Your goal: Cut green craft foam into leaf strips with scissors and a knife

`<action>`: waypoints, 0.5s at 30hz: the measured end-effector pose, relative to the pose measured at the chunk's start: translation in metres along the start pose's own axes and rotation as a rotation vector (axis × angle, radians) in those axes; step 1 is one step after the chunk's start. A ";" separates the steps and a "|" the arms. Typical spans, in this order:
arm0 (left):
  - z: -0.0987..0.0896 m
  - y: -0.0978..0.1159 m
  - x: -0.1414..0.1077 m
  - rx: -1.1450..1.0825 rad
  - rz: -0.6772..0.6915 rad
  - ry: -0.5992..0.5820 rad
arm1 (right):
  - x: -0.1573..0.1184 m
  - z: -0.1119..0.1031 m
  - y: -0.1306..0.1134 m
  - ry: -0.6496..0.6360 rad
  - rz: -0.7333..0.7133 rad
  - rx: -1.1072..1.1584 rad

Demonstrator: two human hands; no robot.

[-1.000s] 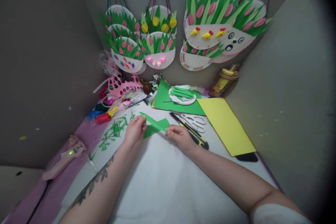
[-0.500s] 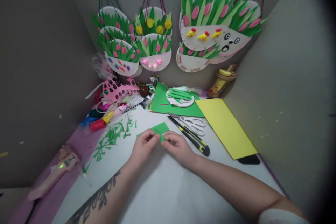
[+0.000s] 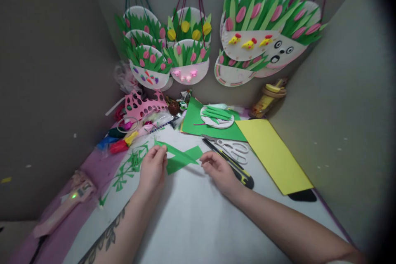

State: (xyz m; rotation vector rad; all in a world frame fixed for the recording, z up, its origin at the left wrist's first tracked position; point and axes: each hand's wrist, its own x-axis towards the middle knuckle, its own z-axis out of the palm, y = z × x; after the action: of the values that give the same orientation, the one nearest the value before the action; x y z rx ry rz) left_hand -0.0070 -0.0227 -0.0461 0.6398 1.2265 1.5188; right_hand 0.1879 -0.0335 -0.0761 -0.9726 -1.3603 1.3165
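Note:
My left hand point(image 3: 154, 165) pinches the upper left end of a narrow green paper strip point(image 3: 181, 154), which slants down to the right and ends in a point. Just beyond that tip is my right hand point(image 3: 218, 171), its thumb and fingers slightly apart with nothing visible between them. Under the strip, a flat green paper piece point(image 3: 177, 167) lies on the white tabletop. Thin green paper scraps point(image 3: 131, 163) are scattered left of my left hand. Beyond my right hand rest a black-and-yellow utility knife point(image 3: 244, 175) and white-handled scissors point(image 3: 236, 148).
Green leaf strips lie on a white paper plate point(image 3: 227, 124) atop green sheets point(image 3: 193, 121). A yellow sheet point(image 3: 275, 152) is at right, a pink glue gun point(image 3: 66, 206) at left. Decorated paper-plate baskets point(image 3: 190, 72) hang behind. A yellow-lidded cup point(image 3: 267, 99) stands at the back.
My hands have parted, the left moving left with the strip stretched out from it. My right fingers have come off the paper. The view has shifted slightly.

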 end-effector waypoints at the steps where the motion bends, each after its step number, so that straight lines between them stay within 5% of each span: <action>1: 0.002 -0.003 -0.004 0.013 -0.016 -0.026 | 0.000 0.002 0.000 0.005 0.009 -0.007; 11: 0.008 -0.001 -0.014 -0.014 -0.124 -0.136 | -0.004 0.004 -0.017 -0.009 0.102 -0.214; 15: -0.001 0.014 -0.003 -0.137 -0.109 -0.052 | 0.005 -0.020 -0.030 0.037 0.032 -0.403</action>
State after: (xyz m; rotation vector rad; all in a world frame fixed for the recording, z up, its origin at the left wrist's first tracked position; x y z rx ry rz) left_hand -0.0120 -0.0254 -0.0333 0.5107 1.0899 1.4721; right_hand 0.2090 -0.0272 -0.0466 -1.2850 -1.6220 1.0597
